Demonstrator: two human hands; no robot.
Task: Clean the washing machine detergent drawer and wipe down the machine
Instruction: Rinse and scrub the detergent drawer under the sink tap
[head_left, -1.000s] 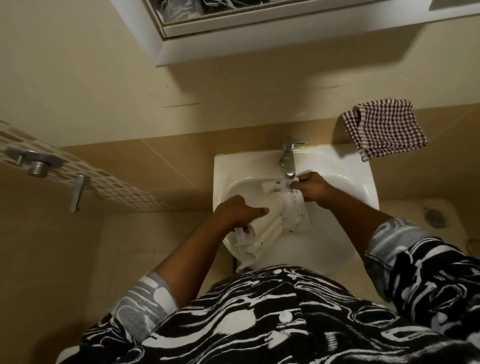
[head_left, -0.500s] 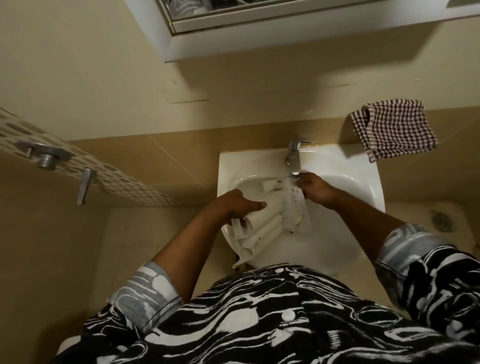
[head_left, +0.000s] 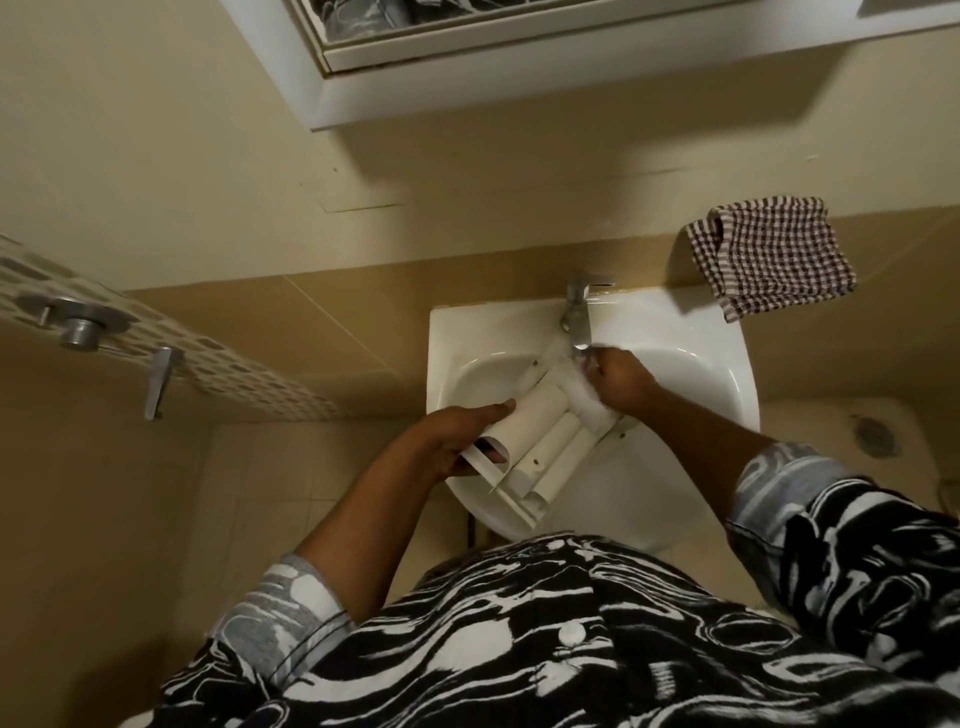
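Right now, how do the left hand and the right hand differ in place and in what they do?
The left hand grips the near end of the detergent drawer, by the front rim of the sink; the right hand is at its far end, under the tap. Water runs over the right hand; the left hand is clear of the stream. Both are on the same drawer.

I hold the detergent drawer (head_left: 540, 447) over the sink (head_left: 452, 332).
Left hand (head_left: 457, 436) grips its 7 o'clock end; right hand (head_left: 621, 382) holds its 1 o'clock end, under the tap (head_left: 576, 317).
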